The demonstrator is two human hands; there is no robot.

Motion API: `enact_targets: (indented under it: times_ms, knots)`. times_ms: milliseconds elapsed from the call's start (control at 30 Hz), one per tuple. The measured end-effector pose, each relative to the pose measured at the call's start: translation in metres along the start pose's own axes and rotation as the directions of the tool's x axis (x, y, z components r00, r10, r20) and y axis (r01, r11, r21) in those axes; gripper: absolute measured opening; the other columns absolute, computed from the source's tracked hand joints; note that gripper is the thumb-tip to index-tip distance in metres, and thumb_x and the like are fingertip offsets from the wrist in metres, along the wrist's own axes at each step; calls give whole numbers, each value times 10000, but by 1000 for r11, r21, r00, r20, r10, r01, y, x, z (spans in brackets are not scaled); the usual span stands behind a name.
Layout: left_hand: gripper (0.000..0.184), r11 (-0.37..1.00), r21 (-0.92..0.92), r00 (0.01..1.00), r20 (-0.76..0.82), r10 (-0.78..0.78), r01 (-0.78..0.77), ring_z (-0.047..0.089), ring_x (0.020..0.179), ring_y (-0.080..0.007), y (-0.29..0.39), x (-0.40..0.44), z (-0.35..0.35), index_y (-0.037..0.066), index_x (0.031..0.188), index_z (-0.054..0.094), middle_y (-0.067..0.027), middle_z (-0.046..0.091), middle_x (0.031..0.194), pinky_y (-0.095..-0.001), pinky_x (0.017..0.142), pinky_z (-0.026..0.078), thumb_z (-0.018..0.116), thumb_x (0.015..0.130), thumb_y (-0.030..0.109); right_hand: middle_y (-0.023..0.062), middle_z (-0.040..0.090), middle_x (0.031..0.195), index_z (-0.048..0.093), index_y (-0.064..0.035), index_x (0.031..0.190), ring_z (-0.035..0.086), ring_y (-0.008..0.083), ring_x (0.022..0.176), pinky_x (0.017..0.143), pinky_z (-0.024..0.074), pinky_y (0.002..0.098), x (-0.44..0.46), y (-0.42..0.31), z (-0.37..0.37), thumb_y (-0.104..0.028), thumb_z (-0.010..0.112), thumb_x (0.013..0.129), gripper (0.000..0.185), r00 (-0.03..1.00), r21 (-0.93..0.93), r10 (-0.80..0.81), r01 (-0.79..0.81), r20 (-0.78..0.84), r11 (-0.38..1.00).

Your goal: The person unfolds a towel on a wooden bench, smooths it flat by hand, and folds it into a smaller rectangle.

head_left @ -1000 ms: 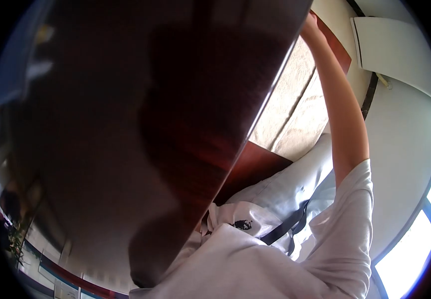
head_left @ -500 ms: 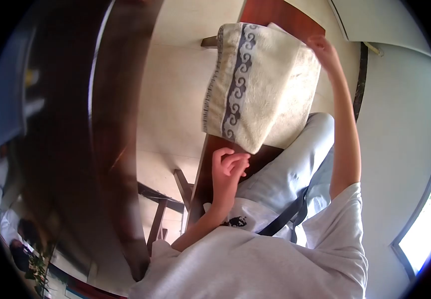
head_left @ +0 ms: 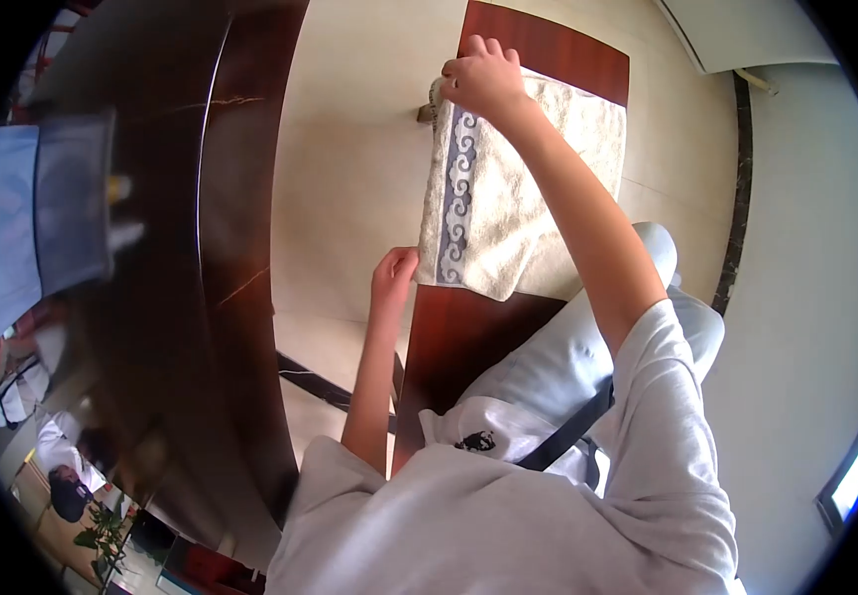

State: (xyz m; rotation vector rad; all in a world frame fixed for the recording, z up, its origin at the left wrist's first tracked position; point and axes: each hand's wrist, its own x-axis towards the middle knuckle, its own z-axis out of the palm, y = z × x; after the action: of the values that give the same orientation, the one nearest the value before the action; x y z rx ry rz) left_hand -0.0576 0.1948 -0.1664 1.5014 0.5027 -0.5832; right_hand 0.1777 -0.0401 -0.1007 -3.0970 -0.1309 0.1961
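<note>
A cream towel [head_left: 538,198] with a grey-blue scroll-patterned band near its left edge lies across a reddish-brown wooden bench [head_left: 488,322]. Its left edge hangs a little past the bench's side. My left hand [head_left: 395,273] is closed on the towel's near left corner, thumb and fingers pinched together. At the far left corner, my right hand [head_left: 485,79] holds the towel edge with bent fingers, its back toward me. The part of the towel under the right palm is hidden. Small wrinkles run over the middle of the cloth.
My legs [head_left: 548,347] in light trousers are close to the bench's right side. A dark polished table [head_left: 235,198] stands along the left. A pale wall [head_left: 805,218] rises on the right. Tiled floor [head_left: 349,178] shows between table and bench. A plant [head_left: 102,540] appears at lower left.
My right hand has moved left from the towel's far right to its far left corner. My left hand has moved up and left onto the near left corner. The towel lies flatter.
</note>
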Motion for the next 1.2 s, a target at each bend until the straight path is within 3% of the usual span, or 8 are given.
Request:
enact_targets:
  times_ms: [267, 400, 533, 667, 733, 900, 1100, 1200]
  knots:
    - [87, 843, 118, 804, -255, 537, -525, 549, 833, -100, 83, -70, 37, -3, 1005, 604, -26, 603, 917, -252, 793, 470, 629, 985, 78, 50, 592, 1014, 762, -190, 1021, 581, 211, 1045, 924, 459, 378, -34, 21, -15, -270, 657, 912, 172, 907, 279, -91, 220, -410, 935]
    - [150, 499, 185, 531, 237, 813, -847, 569, 662, -171, 117, -106, 110, 45, 1027, 630, -44, 611, 840, -312, 631, 451, 706, 898, 40, 63, 685, 1104, 682, -73, 1223, 662, 164, 948, 814, 547, 303, -89, 96, -34, -200, 602, 987, 280, 911, 912, 278, 196, -305, 360]
    - [198, 652, 95, 586, 549, 596, -752, 656, 819, -255, 91, -121, 164, 71, 1023, 651, -75, 665, 882, -355, 757, 513, 738, 846, 83, 85, 658, 1252, 588, -59, 1362, 641, 156, 1073, 912, 542, 321, -162, 168, -15, -239, 528, 1037, 376, 874, 964, 434, -126, 219, -234]
    - [83, 931, 88, 880, 366, 302, -356, 663, 849, -125, 57, -117, 131, 8, 989, 664, -54, 689, 934, -274, 763, 524, 637, 969, 83, 82, 652, 1270, 581, -87, 1381, 629, 186, 1122, 968, 532, 357, -211, 207, 36, -298, 467, 1063, 399, 775, 717, 391, -113, 497, -688]
    - [147, 976, 24, 965, 159, 208, -215, 659, 839, -135, 34, -105, 105, -4, 1084, 633, -80, 683, 967, -266, 771, 537, 572, 1019, 113, 79, 661, 1239, 599, -81, 1359, 631, 178, 1100, 949, 529, 353, -213, 215, 33, -238, 478, 1052, 366, 659, 753, 502, -153, 560, -639]
    - [359, 967, -136, 973, 112, -202, 216, 698, 909, -211, 25, -98, 70, 2, 1252, 585, -136, 670, 1106, -315, 698, 575, 536, 1042, 289, 69, 690, 1137, 666, -96, 1258, 658, 138, 967, 860, 526, 295, -167, 242, 31, -164, 541, 989, 304, 584, 909, 809, -372, 70, 190]
    - [312, 886, -399, 950, -93, -297, 238, 710, 858, -221, 35, -95, 89, -11, 1178, 598, -128, 666, 1077, -295, 593, 584, 630, 994, 238, 60, 701, 1085, 712, -159, 1140, 696, 266, 970, 852, 548, 369, -72, 144, 8, -312, 626, 925, 277, 942, 332, 81, 34, -327, 943]
    - [209, 872, -443, 944, -142, -299, 210, 710, 812, -189, 36, -90, 94, 25, 1076, 606, -79, 650, 987, -274, 537, 551, 670, 968, 191, 27, 704, 1071, 717, -176, 1097, 688, 266, 975, 868, 550, 374, -52, 129, -3, -395, 600, 924, 302, 990, 143, 43, -24, -135, 989]
